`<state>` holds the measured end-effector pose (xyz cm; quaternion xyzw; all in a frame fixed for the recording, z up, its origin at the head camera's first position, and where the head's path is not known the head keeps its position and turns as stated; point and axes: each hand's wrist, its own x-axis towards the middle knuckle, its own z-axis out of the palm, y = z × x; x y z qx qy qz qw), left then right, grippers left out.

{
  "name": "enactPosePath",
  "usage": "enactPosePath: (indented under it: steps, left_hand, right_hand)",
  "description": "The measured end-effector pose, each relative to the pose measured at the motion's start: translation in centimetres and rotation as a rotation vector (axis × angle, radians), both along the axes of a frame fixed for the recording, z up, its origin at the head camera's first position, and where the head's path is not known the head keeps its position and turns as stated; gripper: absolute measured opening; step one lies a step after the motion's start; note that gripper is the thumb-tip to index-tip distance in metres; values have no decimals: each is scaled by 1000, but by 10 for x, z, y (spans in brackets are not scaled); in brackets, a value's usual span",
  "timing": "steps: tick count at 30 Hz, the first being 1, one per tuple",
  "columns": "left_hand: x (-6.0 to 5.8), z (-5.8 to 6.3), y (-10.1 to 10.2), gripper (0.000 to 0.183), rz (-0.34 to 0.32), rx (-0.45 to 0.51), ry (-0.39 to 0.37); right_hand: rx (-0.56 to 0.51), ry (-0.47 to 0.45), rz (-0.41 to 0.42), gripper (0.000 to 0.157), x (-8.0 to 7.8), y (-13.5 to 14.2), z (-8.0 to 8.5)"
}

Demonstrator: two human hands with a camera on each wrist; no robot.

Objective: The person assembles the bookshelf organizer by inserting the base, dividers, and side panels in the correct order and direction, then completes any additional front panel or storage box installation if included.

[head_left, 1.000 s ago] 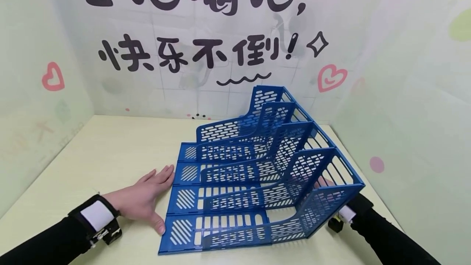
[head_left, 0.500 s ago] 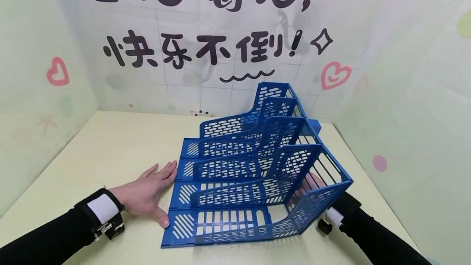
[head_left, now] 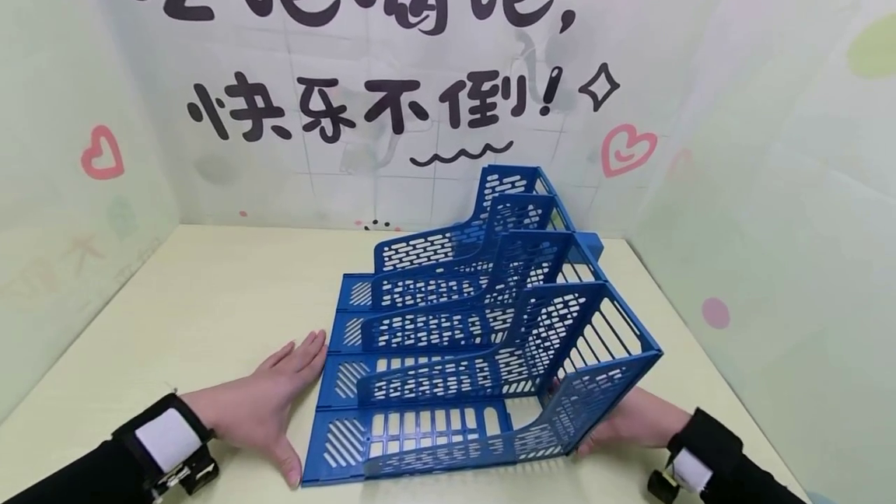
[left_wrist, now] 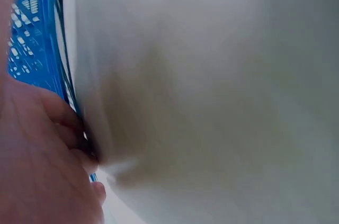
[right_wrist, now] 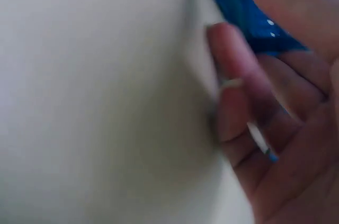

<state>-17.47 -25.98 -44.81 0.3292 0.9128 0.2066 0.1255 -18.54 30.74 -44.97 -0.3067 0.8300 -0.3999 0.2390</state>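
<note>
- Left hand, lower left of the frame: fingers straight, thumb spread, pressing the rack's left edge.
- Right hand, lower right: thumb spread at the near back corner; fingers loosely bent, partly hidden, pinching nothing visible.
- Blue file rack, centre-right on the worktop: probably light, stiff, smooth plastic; hold the base edges, sparing the thin dividers.

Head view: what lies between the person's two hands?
The blue file rack stands between the left hand and the right hand, which is partly hidden behind its tall end; the head view shows this.
</note>
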Motion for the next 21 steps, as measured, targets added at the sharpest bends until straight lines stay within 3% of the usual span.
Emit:
enactPosePath:
  steps: [7, 13, 21]
  left_hand:
    - [3, 4, 5, 171, -4, -73, 72]
    - [3, 6, 6, 173, -3, -124, 147]
    - [2, 6, 5, 175, -18, -90, 154]
  right_hand:
    - [-46, 27, 31, 55, 5, -6, -7]
    - [-125, -120, 36, 45, 13, -11, -8]
    - [-108, -91, -24, 51, 24, -37, -5]
